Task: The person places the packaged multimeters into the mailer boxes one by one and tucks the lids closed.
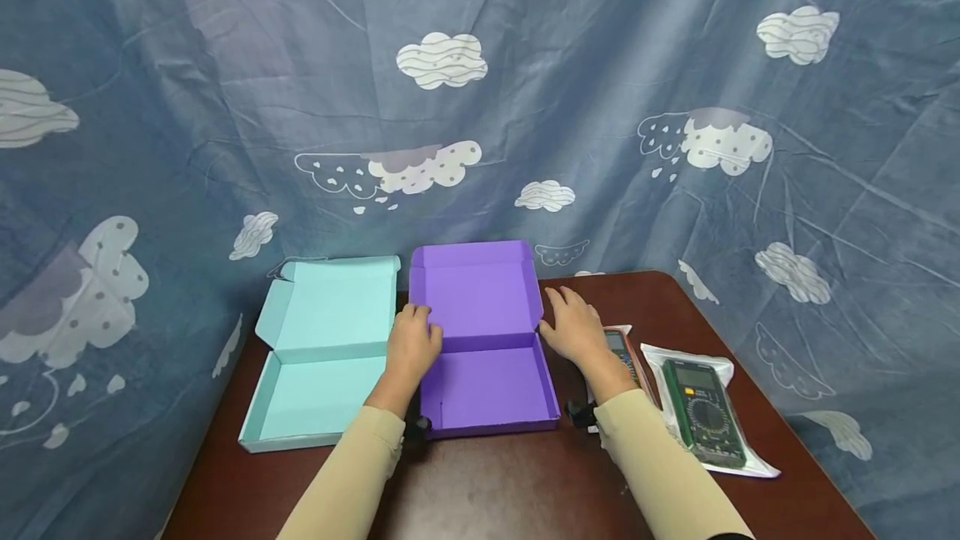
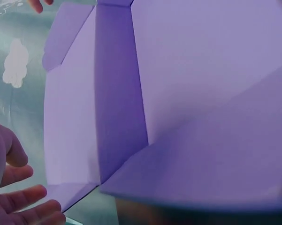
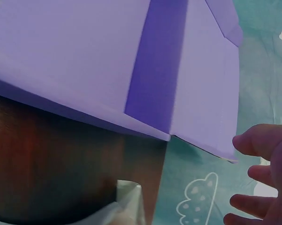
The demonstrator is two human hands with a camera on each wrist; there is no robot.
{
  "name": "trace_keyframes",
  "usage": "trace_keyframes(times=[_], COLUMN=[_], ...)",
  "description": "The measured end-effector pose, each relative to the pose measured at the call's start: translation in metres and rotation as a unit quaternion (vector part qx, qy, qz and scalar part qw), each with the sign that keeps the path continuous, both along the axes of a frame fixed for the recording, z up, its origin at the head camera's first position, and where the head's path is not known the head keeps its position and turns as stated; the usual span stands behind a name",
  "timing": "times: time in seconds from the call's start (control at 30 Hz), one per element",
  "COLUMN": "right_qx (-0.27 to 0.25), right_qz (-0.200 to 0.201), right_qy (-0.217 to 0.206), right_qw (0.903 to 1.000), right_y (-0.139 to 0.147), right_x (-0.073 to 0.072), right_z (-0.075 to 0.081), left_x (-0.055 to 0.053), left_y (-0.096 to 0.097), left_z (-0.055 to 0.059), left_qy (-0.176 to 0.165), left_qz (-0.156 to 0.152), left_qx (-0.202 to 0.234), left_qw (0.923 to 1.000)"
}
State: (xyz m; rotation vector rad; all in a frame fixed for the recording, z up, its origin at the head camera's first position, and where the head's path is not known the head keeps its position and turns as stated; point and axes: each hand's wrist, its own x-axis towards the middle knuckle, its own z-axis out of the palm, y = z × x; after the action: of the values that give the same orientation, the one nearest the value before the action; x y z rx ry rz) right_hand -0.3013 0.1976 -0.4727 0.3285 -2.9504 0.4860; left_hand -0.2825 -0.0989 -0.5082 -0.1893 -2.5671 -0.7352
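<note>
A purple cardboard box [image 1: 487, 390] lies with its lid [image 1: 476, 290] raised at the back. Beside the lid's left edge is my left hand [image 1: 414, 344], its fingers loosely bent and holding nothing. On the other side, my right hand [image 1: 576, 330] reaches along the lid's right edge with spread fingers. In the right wrist view, the right thumb [image 3: 253, 143] is close to the lid's corner; whether it touches is unclear. The left wrist view shows the left fingers [image 2: 30, 199] near a side flap [image 2: 75, 194] of the lid.
An open turquoise box [image 1: 322, 398] sits to the left. At right, a green multimeter [image 1: 705, 415] lies in a clear-and-white bag, and an orange-edged multimeter [image 1: 618, 348] is partly hidden by my right arm. A blue cloud-patterned curtain [image 1: 480, 123] hangs behind the brown table [image 1: 480, 490].
</note>
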Motion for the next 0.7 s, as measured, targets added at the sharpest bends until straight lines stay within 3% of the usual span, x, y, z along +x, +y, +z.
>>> trace_keyframes(times=[0.2,0.4,0.7], right_qx=[-0.010,-0.018,0.001], right_qz=[-0.007,-0.026,-0.089], right_qy=[-0.004,-0.001,-0.002], right_qw=[0.9999,0.9995,0.9960], right_y=[0.000,0.003,0.022], right_x=[0.009,0.015,0.025], right_z=[-0.016,-0.032,-0.056], left_x=[0.010,0.013,0.026], left_y=[0.005,0.009,0.009], left_z=[-0.005,-0.012,-0.031], left_qy=[-0.037,-0.071,-0.069], left_qz=[0.028,0.049,0.056], left_qx=[0.017,0.018,0.036], left_qw=[0.9988,0.9961,0.9954])
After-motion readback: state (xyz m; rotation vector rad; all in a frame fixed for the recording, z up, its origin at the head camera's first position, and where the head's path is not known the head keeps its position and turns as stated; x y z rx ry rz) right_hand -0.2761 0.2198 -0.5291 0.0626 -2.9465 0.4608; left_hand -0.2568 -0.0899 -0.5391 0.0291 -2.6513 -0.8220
